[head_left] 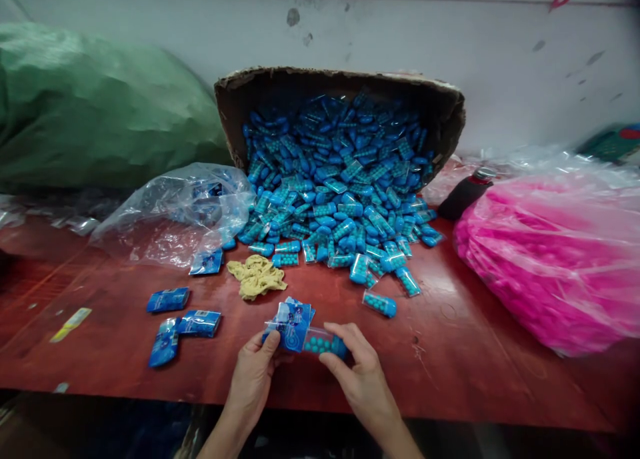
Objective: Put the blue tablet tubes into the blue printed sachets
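At lower centre, the left hand (256, 366) pinches blue printed packets (294, 324) between its fingers; the right hand (363, 366) has its fingers clamped on a bead-filled container (319, 343). A light, level grip should keep both aligned.

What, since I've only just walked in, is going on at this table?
A person is working with both hands over the table. The left hand pinches some blue cards, and the right hand holds a tube of blue balls against them; whether any card is inside is unclear. Many more tubes spill from a carton behind. Blue packets lie to the left, and a pink bag sits on the right.
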Action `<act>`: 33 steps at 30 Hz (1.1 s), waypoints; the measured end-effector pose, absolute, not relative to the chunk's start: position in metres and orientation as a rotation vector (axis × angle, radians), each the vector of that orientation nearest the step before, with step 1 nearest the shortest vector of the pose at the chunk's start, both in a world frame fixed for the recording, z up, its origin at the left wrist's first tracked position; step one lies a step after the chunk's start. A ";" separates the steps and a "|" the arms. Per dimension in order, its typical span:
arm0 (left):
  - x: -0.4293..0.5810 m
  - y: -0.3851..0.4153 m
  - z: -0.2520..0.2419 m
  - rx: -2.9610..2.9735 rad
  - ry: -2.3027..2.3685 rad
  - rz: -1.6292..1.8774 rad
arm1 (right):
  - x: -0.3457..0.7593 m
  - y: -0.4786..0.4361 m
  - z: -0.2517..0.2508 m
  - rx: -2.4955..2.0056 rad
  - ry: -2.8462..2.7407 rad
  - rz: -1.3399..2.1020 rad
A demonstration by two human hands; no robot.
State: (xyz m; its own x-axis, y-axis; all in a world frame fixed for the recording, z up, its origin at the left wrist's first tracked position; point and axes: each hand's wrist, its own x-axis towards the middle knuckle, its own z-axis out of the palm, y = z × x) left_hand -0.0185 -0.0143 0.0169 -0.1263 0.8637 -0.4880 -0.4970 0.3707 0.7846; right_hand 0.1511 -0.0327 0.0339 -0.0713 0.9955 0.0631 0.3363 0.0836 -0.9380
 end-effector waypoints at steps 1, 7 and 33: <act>-0.018 -0.014 0.018 0.398 1.216 1.217 | 0.151 -0.033 0.034 -1.386 -1.488 1.052; -0.014 -0.015 0.024 0.401 1.189 1.205 | 0.150 -0.034 0.028 -1.406 -1.337 1.140; -0.005 -0.017 0.021 0.221 1.062 1.031 | 0.129 -0.043 0.016 -1.273 -1.296 1.346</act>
